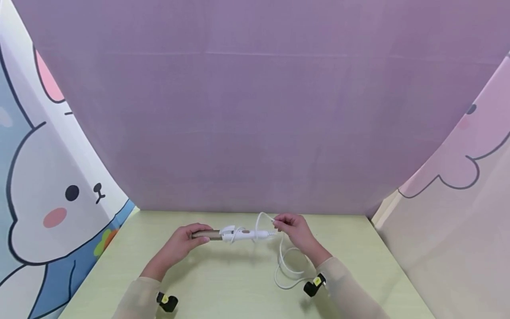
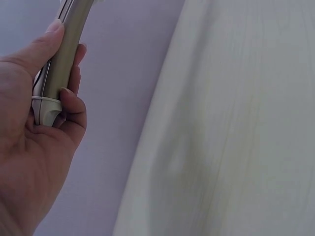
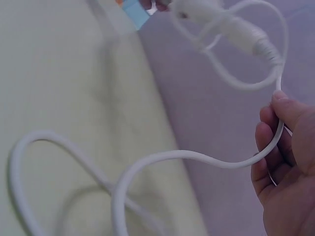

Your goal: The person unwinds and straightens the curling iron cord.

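Observation:
A curling iron (image 1: 239,234) with a white handle and a gold-brown barrel is held level above the table. My left hand (image 1: 187,239) grips it by the barrel; in the left wrist view the fingers curl round the gold barrel (image 2: 66,54) near its pale tip (image 2: 47,110). Part of the white cord (image 1: 259,217) loops round the handle. Just past the handle's end, my right hand (image 1: 295,230) pinches the cord between thumb and fingers. In the right wrist view, more cord (image 3: 182,155) runs down from that hand in loose curves.
Loose cord coils (image 1: 280,270) hang by the right wrist over the pale green table (image 1: 223,288). A purple cloth backdrop (image 1: 255,133) rises behind the table. Cartoon-printed panels stand at the left (image 1: 36,186) and right (image 1: 458,212).

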`<state>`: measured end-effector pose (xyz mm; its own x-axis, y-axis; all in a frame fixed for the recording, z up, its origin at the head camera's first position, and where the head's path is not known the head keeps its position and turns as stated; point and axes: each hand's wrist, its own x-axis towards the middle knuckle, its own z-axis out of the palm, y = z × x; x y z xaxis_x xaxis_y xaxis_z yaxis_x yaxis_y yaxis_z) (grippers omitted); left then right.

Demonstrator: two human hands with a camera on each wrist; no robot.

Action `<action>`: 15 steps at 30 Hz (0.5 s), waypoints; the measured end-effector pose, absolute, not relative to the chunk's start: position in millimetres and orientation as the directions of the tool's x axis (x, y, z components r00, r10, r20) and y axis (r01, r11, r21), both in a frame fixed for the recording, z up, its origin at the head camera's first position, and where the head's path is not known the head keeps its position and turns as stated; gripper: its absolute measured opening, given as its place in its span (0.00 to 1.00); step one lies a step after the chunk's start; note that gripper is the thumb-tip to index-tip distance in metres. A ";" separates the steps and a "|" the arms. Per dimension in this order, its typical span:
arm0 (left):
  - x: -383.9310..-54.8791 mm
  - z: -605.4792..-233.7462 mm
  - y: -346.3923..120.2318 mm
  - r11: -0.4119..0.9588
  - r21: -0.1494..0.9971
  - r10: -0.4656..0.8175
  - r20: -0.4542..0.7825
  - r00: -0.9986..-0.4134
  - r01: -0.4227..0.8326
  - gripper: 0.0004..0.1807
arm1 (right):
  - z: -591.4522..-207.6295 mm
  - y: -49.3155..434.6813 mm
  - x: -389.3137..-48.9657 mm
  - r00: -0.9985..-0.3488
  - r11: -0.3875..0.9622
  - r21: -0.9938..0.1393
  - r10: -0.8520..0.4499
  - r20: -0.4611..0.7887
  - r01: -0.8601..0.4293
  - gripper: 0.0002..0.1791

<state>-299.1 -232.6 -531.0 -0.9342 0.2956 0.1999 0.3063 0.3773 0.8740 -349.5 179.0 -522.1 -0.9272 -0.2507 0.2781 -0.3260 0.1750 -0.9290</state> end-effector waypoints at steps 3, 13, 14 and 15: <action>-299.3 -531.6 -232.4 0.391 0.867 0.290 0.204 -0.935 0.310 0.15 | -511.1 182.0 -347.2 -0.931 0.185 -0.928 -0.237 0.277 -0.323 0.08; -300.5 -531.4 -232.2 0.409 0.861 0.247 0.216 -0.945 0.303 0.15 | -493.2 187.7 -329.7 -0.903 0.174 -0.923 -0.334 0.272 -0.342 0.07; -300.7 -531.4 -232.3 0.404 0.863 0.246 0.217 -0.945 0.304 0.15 | -493.3 188.2 -327.6 -0.893 0.172 -0.921 -0.358 0.272 -0.349 0.08; -300.8 -531.4 -232.1 0.401 0.865 0.243 0.218 -0.945 0.303 0.15 | -493.6 188.8 -325.6 -0.885 0.178 -0.919 -0.383 0.266 -0.353 0.08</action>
<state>-300.8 -232.1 -531.4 -0.9451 0.2433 0.2181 0.3027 0.4011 0.8646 -325.6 188.8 -493.6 -0.8848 -0.3828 0.2657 -0.3528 0.1778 -0.9187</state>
